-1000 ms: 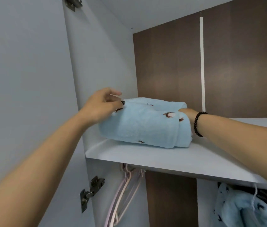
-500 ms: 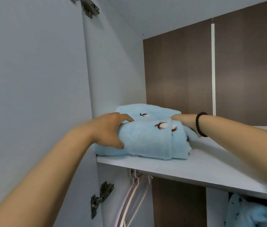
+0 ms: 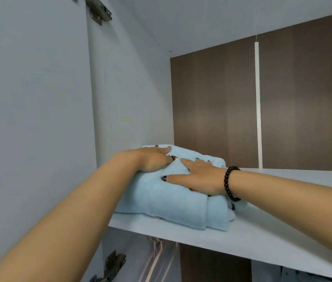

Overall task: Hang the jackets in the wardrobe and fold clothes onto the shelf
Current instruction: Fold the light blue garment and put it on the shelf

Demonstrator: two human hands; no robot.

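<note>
**Both hands flat on folded garment**

A folded light-blue garment (image 3: 171, 202) lies at the left end of the white shelf (image 3: 262, 231), beside the wardrobe wall. The left hand (image 3: 150, 159) and right hand (image 3: 195, 176) press on top, fingers spread, gripping nothing.

Beneath the shelf (image 3: 262, 239), blurred pale hangers (image 3: 159, 259) are cut off by the bottom edge. A blue garment (image 3: 295, 276) barely shows at the lower right. The right hand (image 3: 197, 177) hides part of the folded blue cloth (image 3: 161, 198).
</note>
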